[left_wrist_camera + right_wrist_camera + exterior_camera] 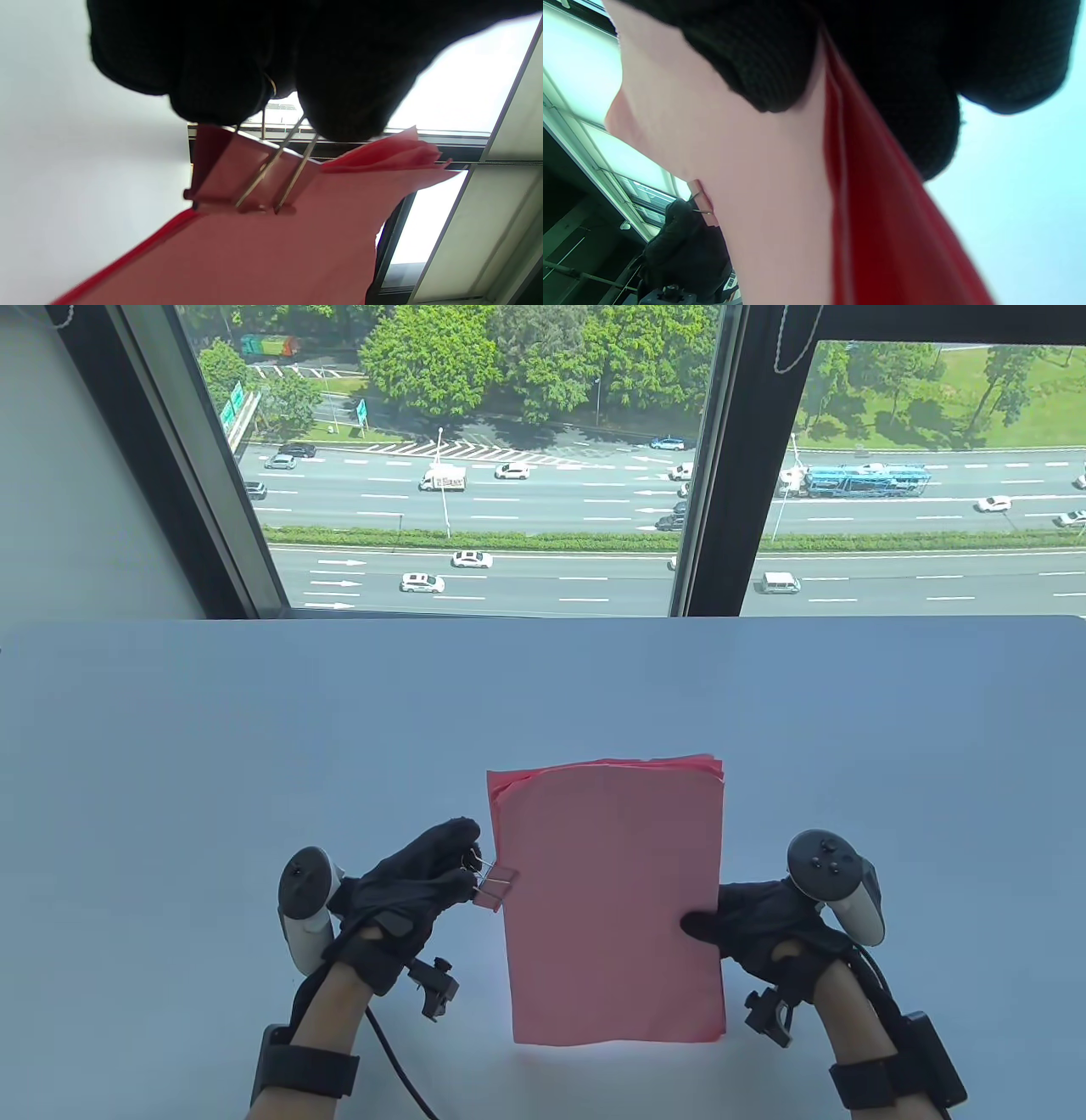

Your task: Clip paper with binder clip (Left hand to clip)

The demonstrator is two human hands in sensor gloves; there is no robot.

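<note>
A stack of pink paper (615, 899) is held above the white table (254, 729), tilted up towards me. My right hand (747, 929) grips its right edge, thumb on top; the right wrist view shows the fingers (916, 106) around the stack's edge (865, 203). My left hand (424, 874) pinches the wire handles of a pink binder clip (495, 887) at the stack's left edge. In the left wrist view the clip (250, 173) sits at the paper's edge (275, 254); whether its mouth is over the sheets I cannot tell.
The table's far edge (543, 619) meets a large window with dark frames (708, 458). Cables run from both wrists towards the near edge.
</note>
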